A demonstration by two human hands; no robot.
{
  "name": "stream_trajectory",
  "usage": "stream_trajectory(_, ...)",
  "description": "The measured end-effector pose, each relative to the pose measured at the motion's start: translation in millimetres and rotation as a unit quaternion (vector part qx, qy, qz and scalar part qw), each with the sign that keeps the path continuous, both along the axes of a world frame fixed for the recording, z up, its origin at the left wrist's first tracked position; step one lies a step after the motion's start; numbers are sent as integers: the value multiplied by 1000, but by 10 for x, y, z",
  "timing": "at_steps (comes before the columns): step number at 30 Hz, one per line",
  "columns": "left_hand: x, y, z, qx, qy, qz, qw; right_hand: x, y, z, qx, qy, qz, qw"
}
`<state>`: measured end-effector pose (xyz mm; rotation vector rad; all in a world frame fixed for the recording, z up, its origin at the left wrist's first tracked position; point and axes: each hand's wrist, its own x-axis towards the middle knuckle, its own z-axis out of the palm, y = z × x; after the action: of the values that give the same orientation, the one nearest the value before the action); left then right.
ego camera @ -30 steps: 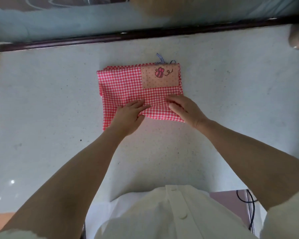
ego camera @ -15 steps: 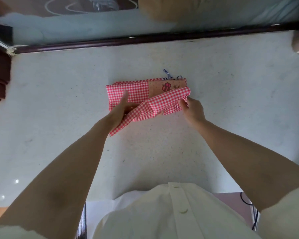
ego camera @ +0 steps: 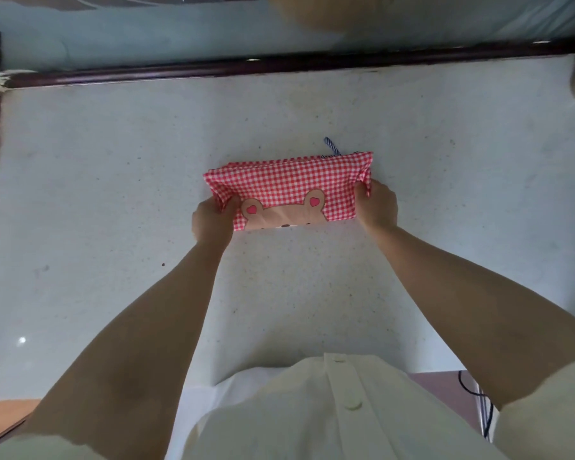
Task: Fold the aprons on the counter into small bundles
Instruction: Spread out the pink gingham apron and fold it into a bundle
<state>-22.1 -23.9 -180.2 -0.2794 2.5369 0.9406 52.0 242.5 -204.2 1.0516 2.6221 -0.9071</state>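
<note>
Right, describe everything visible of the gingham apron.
The apron is red-and-white gingham cloth, folded into a long, narrow band lying on the pale speckled counter. A tan bear face with pink hearts in its ears shows at the near edge, cut off by the fold. A blue-and-white striped cord pokes out at the far edge. The left hand pinches its left end, the right hand its right end.

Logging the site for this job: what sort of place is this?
Probably a domestic counter, not certain: a pale speckled countertop, dark wooden trim along its far edge, and a red gingham apron gripped at its ends by the left hand and right hand.
</note>
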Motion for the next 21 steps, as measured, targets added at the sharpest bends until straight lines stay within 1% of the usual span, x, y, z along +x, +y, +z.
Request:
stream_trajectory(2,2,29,-15,-70,8,-8,997,-5,-16,-5,22,-18,9,1000)
stream_trajectory(3,6,61,-14,-90,8,-1,996,-4,-19,-9,31,-23,10,999)
stream_trajectory(5,20,136,9,-103,30,52,993,-3,-35,-16,46,-34,11,998)
stream_trajectory(6,36,193,18,-115,56,83,988,-8,-48,-16,49,-43,7,998)
stream_trajectory(7,59,255,21,-142,97,97,980,-19,-63,-13,50,-52,3,997)
stream_trajectory(8,97,328,49,-167,156,86,970,-29,-77,-12,50,-59,-2,997)
stream_trajectory(10,177,492,69,-169,281,10,945,-49,-84,-3,46,-66,-11,997)
stream_trajectory(11,234,567,54,-162,320,-28,933,-52,-82,1,44,-68,-15,997)
stream_trajectory(12,278,627,35,-158,338,-47,927,-56,-80,3,41,-70,-17,997)
stream_trajectory(13,306,665,6,-154,343,-42,926,-58,-77,8,38,-72,-19,997)
stream_trajectory(14,314,685,-16,-148,338,-16,929,-62,-75,17,36,-73,-18,997)
stream_trajectory(17,267,654,-42,-128,288,119,942,-81,-71,35,37,-80,-9,996)
stream_trajectory(18,253,628,-32,-123,276,138,943,-85,-68,33,38,-80,-6,996)
stream_trajectory(19,247,592,-28,-130,280,128,943,-90,-68,32,42,-79,-2,996)
stream_trajectory(20,251,558,-25,-142,295,87,941,-94,-72,30,48,-79,4,996)
stream_trajectory(21,269,544,-16,-148,314,20,938,-92,-75,31,56,-80,10,995)
